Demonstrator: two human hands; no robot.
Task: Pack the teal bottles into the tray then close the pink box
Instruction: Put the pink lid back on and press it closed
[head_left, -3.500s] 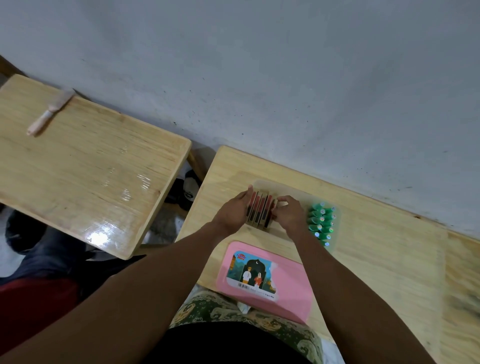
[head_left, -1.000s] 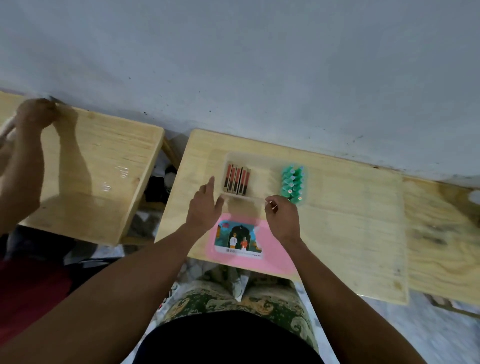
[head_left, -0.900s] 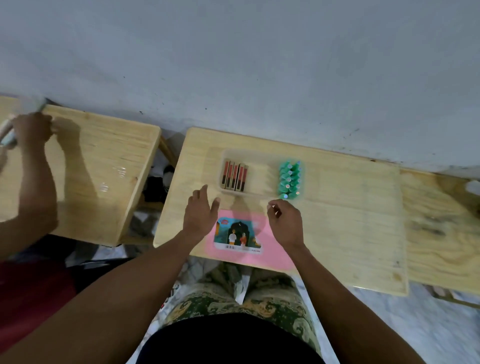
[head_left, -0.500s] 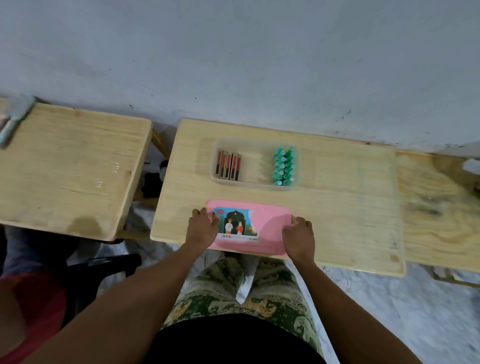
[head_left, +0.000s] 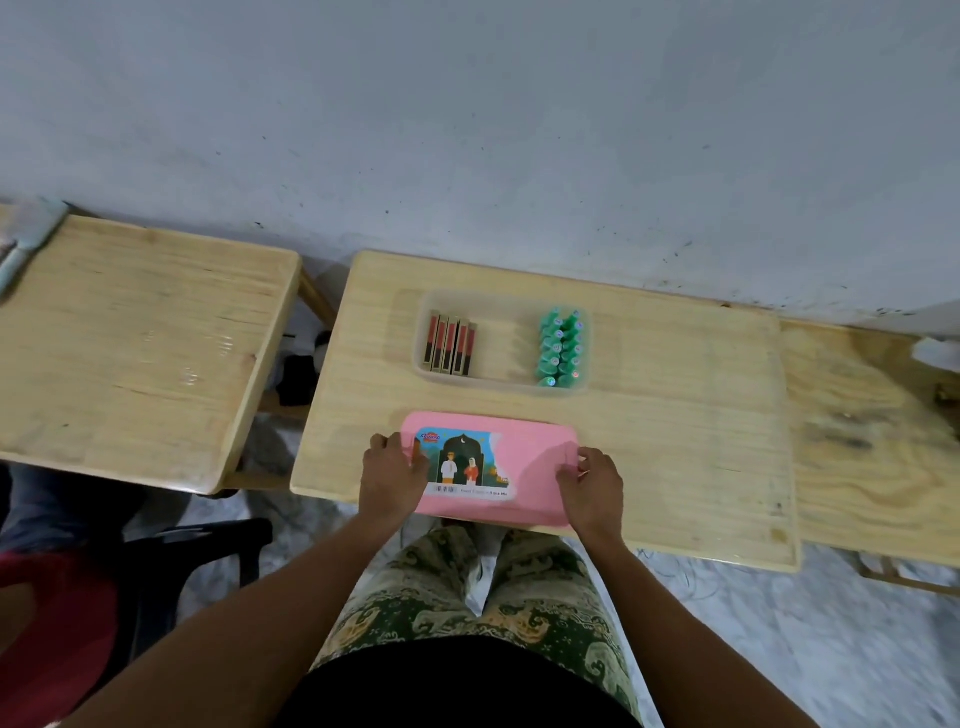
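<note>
1. The teal bottles stand in two close rows at the right end of the clear tray, at the far middle of the wooden table. Packing appears complete.
2. The pink lid lies flat near the table's front edge, apart from the tray, its rear edge near the table lip. Risk: a pull toward the body could slide it off.
3. The left hand grips the lid's left end; the right hand grips its right end, fingers curled over the edges.
4. Risk: uneven lifting tilts the lid, so one end seats first and the other stays raised.
5. Risk: the upright bottles may stand above the tray rim; a lowered lid could topple them.
6. The red-and-gold tubes lie at the tray's left end; unlikely to obstruct closure.
</note>
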